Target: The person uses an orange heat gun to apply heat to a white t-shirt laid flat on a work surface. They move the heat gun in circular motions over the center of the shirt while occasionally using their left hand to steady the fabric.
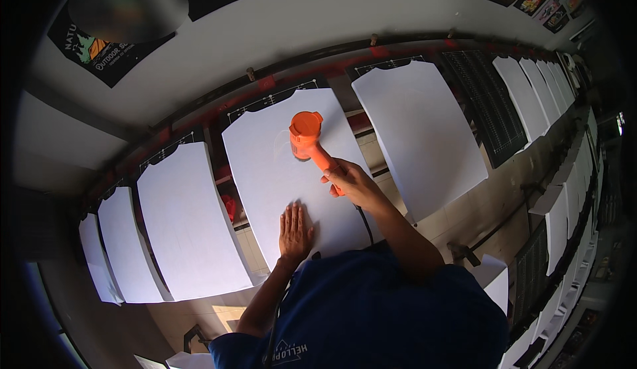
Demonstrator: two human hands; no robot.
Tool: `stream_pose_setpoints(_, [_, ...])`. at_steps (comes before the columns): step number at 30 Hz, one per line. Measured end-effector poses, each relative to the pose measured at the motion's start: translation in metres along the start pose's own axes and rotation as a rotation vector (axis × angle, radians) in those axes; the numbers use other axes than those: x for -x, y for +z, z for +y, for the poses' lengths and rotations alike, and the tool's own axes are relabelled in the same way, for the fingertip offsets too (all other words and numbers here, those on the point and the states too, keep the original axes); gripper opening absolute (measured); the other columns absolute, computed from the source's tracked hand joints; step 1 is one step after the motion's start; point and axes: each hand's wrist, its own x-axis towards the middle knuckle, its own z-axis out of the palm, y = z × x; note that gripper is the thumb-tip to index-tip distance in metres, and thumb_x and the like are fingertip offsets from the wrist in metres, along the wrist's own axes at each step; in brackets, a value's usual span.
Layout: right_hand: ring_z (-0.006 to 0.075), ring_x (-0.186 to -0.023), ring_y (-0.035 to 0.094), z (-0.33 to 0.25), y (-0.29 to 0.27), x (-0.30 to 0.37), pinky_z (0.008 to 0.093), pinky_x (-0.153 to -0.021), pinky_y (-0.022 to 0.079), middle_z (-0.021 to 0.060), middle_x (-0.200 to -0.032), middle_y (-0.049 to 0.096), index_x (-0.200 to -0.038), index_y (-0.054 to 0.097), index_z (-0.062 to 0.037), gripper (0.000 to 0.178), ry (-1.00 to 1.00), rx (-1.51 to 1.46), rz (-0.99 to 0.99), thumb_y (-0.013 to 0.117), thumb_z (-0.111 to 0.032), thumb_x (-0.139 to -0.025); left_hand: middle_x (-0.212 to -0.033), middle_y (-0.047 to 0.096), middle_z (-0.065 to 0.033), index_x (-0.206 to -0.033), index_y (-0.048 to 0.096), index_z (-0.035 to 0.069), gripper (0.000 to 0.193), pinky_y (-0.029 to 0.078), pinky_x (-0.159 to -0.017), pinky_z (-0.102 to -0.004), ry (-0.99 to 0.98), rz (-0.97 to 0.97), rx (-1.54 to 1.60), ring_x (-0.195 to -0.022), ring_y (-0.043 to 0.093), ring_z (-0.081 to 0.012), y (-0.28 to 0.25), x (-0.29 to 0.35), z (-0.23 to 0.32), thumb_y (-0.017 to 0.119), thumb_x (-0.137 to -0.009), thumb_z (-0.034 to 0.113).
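Observation:
My right hand (349,179) is wrapped round the handle of an orange hair dryer (306,126). Its round head is over the upper middle of a white fabric panel (255,170), with the nozzle end facing down at the cloth. A faint curved outline shows on the panel left of the dryer. Below and left of it, my left hand (296,232) lies flat on the same panel, fingers stretched out and holding nothing. A black cord (365,226) runs from the handle back toward my body. The panel lies on a dark board with a marked upper edge.
More white panels lie on boards to the left (189,223) and right (421,137). A bare black board (483,107) stands beyond the right one. A dark rail (312,51) runs along the far side. A second row of boards (561,216) extends at far right. Gaps between boards show tiled floor.

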Motion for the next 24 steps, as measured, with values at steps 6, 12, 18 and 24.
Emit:
stream_pose_setpoints(6, [0.0061,-0.063,0.053,0.006,-0.03,0.045,0.0229,-0.061,0.049,0.0067,-0.091,0.062,-0.133,0.045,-0.0006,0.049,0.04,-0.049,0.023,0.057,-0.029,-0.095,-0.153,0.016,-0.0234,-0.145,0.021,-0.004,0.07,0.011,-0.116,-0.049,-0.072,-0.075,0.038,-0.143,0.012,-0.038,0.011,0.019,0.022,0.051,-0.093,0.031])
stream_pose_setpoints(12, [0.0094,-0.068,0.058,0.01,-0.111,0.121,0.0255,-0.064,0.052,0.0084,-0.102,0.063,-0.136,0.04,-0.0018,0.058,0.095,-0.158,0.228,0.064,-0.02,-0.087,-0.143,0.036,-0.0268,-0.141,0.034,-0.001,0.056,0.031,-0.108,-0.0491,-0.046,0.273,0.443,-0.132,0.036,-0.0419,-0.018,-0.007,0.072,0.051,-0.096,0.029])
stream_pose_setpoints(18, [0.0114,-0.072,0.059,0.036,-0.241,0.208,0.0264,-0.059,0.052,0.0103,-0.11,0.06,-0.13,0.045,-0.0003,0.05,0.052,-0.511,0.295,0.062,-0.02,-0.088,-0.101,0.064,-0.0152,-0.107,0.062,-0.002,0.041,0.044,-0.085,-0.0376,0.313,-0.243,1.687,-0.095,0.059,-0.0236,-0.137,-0.067,0.215,0.058,-0.093,0.036])
stream_pose_setpoints(24, [0.0135,-0.075,0.06,0.044,-0.375,0.283,0.0269,-0.058,0.049,0.0099,-0.094,0.059,-0.127,0.043,-0.0016,0.045,-0.023,-0.565,0.352,0.059,-0.024,-0.092,-0.091,0.064,-0.0134,-0.097,0.067,0.001,0.027,0.043,-0.068,-0.0399,1.322,-0.874,1.651,-0.078,0.06,-0.0275,-0.169,-0.108,0.385,0.07,-0.085,0.026])
